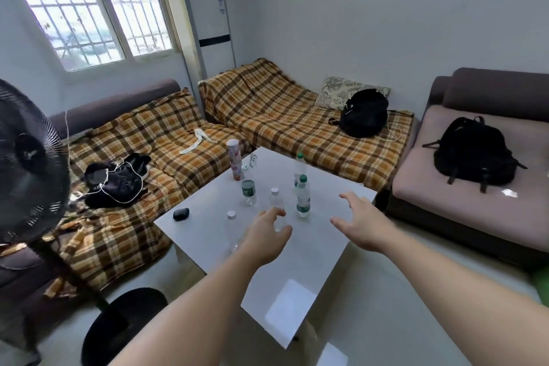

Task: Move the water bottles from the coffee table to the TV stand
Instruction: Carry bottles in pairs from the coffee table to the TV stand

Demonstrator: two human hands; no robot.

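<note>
Several clear plastic water bottles stand on the white coffee table (297, 276). Two have green caps: one nearer (303, 197), one farther back (299, 168). A green-labelled bottle (248, 192) stands to their left. Two white-capped bottles without labels stand closer: one (276, 199) right behind my left hand (267, 235), another (233, 227) just left of that hand. My left hand is open, fingers spread close to the white-capped bottle. My right hand (361, 223) hovers open over the table, to the right of the green-capped bottle. The TV stand is out of view.
A tall pink-patterned tube (234, 162) and a small black case (181, 214) also sit on the table. Plaid-covered sofas with black bags surround it on the left and back; a mauve sofa with a backpack (472, 151) lies right. A black standing fan (26, 163) is at left.
</note>
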